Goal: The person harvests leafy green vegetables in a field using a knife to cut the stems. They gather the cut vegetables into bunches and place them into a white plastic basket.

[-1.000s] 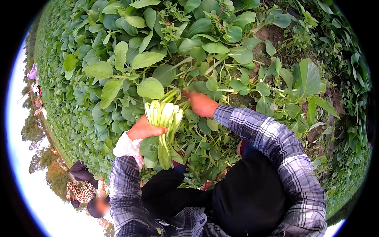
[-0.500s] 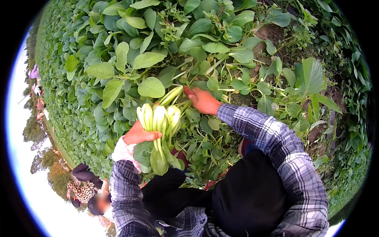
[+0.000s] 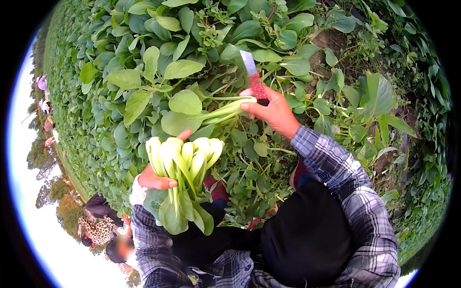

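A bunch of cut greens [image 3: 185, 165] is clamped stems-up in the curled fingers of the left hand [image 3: 156, 178], while a red-handled knife [image 3: 253, 77] and a fresh plant [image 3: 211, 113] are pinched together by the right hand [image 3: 273, 111], which keeps both off the ground.

The left hand [image 3: 156, 178] is curling shut in a grip, thumb pointing up and to the right, fingers wrapping around from behind. Its forearm, in a plaid sleeve, is rising from the lower edge. The right hand [image 3: 271, 109] is reaching forward and left, fingers closing in a fist, thumb pressing along the top. The right arm is bending at the elbow, its plaid sleeve running down to the lower right.
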Available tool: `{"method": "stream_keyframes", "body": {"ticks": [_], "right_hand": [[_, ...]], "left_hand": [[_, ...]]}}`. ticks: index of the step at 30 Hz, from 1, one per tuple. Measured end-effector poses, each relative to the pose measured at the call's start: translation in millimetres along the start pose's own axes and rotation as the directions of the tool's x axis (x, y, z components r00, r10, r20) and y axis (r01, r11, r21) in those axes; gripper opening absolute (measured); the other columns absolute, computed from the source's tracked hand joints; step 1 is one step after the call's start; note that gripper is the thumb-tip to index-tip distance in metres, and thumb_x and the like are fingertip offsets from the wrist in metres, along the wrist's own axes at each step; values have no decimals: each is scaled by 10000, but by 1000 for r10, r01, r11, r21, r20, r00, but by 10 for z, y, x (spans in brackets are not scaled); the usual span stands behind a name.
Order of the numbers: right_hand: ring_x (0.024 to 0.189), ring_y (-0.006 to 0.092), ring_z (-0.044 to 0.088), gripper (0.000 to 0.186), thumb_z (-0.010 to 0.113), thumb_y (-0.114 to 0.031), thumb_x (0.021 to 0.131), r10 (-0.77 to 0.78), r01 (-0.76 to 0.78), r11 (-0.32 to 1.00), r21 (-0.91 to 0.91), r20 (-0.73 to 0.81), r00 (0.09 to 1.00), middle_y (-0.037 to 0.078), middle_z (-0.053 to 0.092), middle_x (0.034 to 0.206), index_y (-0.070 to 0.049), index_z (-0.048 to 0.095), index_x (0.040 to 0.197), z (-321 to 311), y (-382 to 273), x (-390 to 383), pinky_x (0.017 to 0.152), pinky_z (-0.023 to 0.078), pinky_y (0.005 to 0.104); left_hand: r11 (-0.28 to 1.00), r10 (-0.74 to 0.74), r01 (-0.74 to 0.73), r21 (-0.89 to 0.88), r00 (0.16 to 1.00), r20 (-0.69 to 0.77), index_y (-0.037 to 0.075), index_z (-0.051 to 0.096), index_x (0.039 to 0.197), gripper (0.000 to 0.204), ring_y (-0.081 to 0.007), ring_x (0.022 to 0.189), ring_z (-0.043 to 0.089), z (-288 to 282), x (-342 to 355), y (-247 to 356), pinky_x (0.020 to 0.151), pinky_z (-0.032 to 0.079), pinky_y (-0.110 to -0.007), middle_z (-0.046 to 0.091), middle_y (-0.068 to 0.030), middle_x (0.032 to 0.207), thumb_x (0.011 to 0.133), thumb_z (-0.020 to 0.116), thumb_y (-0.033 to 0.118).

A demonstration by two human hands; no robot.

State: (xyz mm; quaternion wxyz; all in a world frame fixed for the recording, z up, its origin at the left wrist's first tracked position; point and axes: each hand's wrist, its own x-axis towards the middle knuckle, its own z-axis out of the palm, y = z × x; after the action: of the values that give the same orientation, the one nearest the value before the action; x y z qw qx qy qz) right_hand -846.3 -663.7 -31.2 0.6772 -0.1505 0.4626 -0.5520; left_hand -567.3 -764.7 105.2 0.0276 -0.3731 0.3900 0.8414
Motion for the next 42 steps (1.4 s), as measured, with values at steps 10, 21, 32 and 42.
{"method": "stream_keyframes", "body": {"ticks": [10,21,32,42], "right_hand": [[593,60,580,264,746,-128,789,222,-151,974,-169,582,782,18,670,782,-35,669,1024,-207,-625,-473,547,465,202],[668,46,529,268,678,-155,868,156,-213,967,140,338,928,-25,572,825,-53,566,1089,317,-289,-672,578,455,205],[673,218,614,350,425,-264,988,201,-43,855,-518,253,946,135,565,869,-4,438,1222,-200,-1,-697,638,476,364],[805,417,602,289,444,-162,961,143,49,569,-821,158,977,248,616,878,3,442,1198,-215,648,-395,704,467,475]], "left_hand": [[998,62,-64,-3,971,-230,0,253,1423,933,-268,1221,469,76,26,192,1038,351,-389,437,-153,1358,655,753,176],[952,237,-153,264,916,-324,9,233,1417,1124,-202,1224,452,984,401,-232,1019,388,-372,428,-117,1353,533,917,131],[910,-170,175,375,984,-47,13,203,1456,1019,-193,1293,398,1050,226,-295,1069,308,-338,400,-117,1416,623,788,53],[510,-51,75,857,997,-57,-34,170,1443,1093,-378,1315,360,977,592,-318,1029,386,-349,55,-263,1507,580,784,235]]}}
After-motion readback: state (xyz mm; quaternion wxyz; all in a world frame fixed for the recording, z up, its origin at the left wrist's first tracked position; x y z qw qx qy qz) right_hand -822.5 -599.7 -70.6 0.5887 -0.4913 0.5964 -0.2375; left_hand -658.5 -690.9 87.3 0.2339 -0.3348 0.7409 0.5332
